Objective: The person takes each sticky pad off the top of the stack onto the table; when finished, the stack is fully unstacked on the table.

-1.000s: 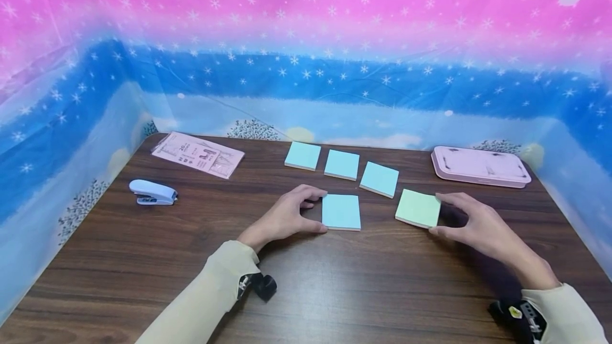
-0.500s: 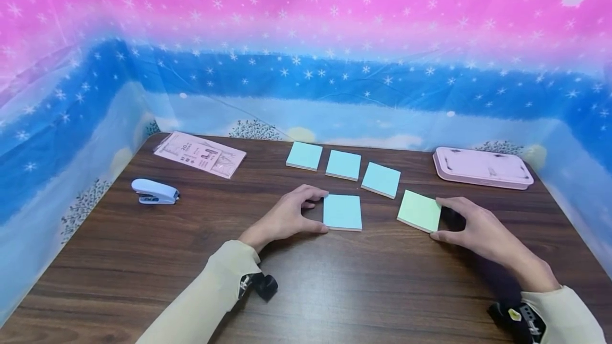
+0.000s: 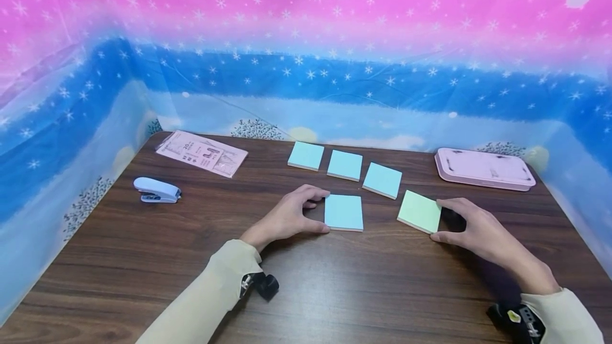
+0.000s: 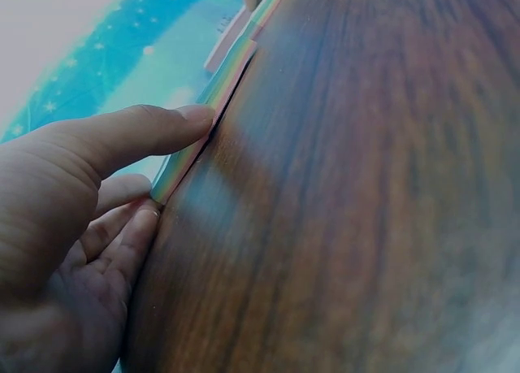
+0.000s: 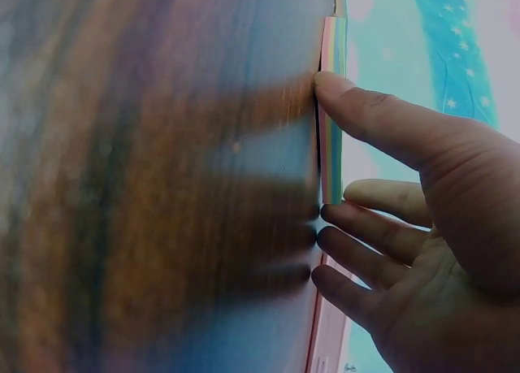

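Note:
Between thumb and index finger, my left hand [image 3: 291, 211] pinches a light blue sticky note pad [image 3: 343, 213] by its left-hand corners. The pad lies flat on the table. A pale green sticky note pad [image 3: 419, 211] lies further right, turned at an angle. My right hand [image 3: 483, 230] holds it by its right side, thumb at the near corner and index finger at the far one. From the left wrist view, the thumb [image 4: 183, 127] lies along the pad's layered coloured edge. In the right wrist view, the green pad's edge [image 5: 333, 137] shows pink, yellow and blue layers.
Behind my hands, three more blue-green pads [image 3: 344, 165] lie in a slanting row. A white stapler [image 3: 158, 190] and a pink printed packet [image 3: 203, 153] lie at the left. The pink case [image 3: 485, 169] is at the back right, near the patterned cloth [image 3: 306, 78].
The green pad has turned slightly under my right hand, its near right corner coming toward me. My left hand and its blue pad stay in place; the whole view shifts slightly.

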